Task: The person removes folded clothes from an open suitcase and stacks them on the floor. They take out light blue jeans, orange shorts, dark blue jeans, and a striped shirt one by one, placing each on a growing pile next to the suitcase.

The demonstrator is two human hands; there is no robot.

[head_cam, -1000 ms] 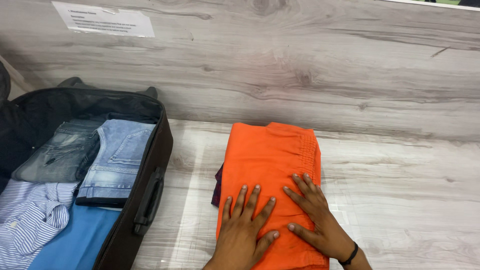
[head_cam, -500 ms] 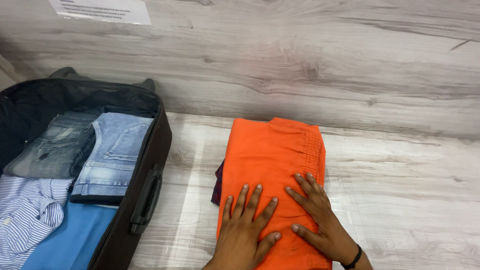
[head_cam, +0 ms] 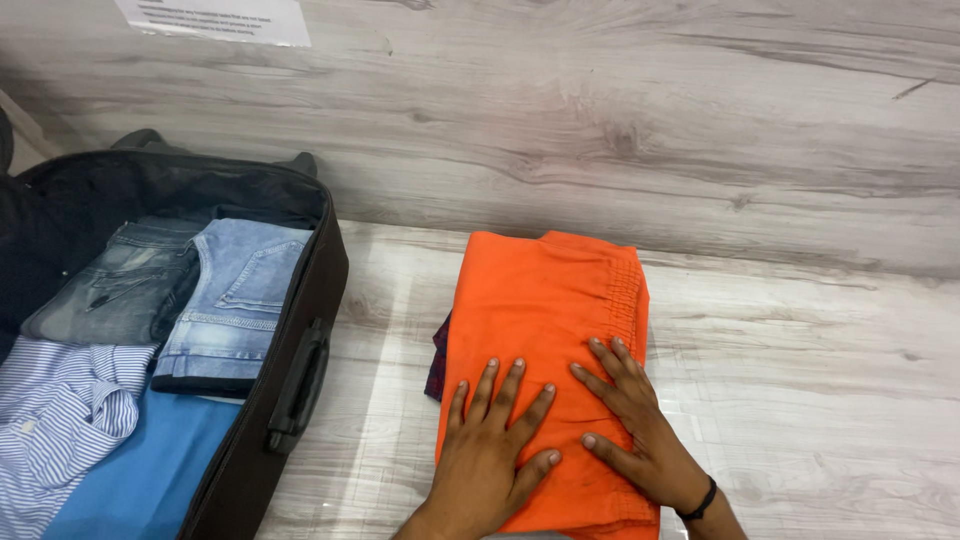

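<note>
A folded orange garment (head_cam: 545, 300) with an elastic waistband lies on the pale wood-grain table (head_cam: 820, 380). My left hand (head_cam: 492, 450) rests flat on its near part, fingers spread. My right hand (head_cam: 630, 425), with a dark band on the wrist, lies flat beside it on the same garment. Under the orange garment's left edge a dark red and navy cloth (head_cam: 438, 355) sticks out a little.
An open black suitcase (head_cam: 300, 330) stands at the left, holding light blue jeans (head_cam: 235, 300), grey-blue jeans (head_cam: 115, 290), a blue-and-white striped shirt (head_cam: 55, 410) and a plain blue garment (head_cam: 150, 475). A wood-grain wall with a white paper sheet (head_cam: 215, 20) rises behind.
Both hands stay pressed flat on the orange garment, almost unmoved. The view has shifted slightly, so the suitcase sits a little further right in the picture.
</note>
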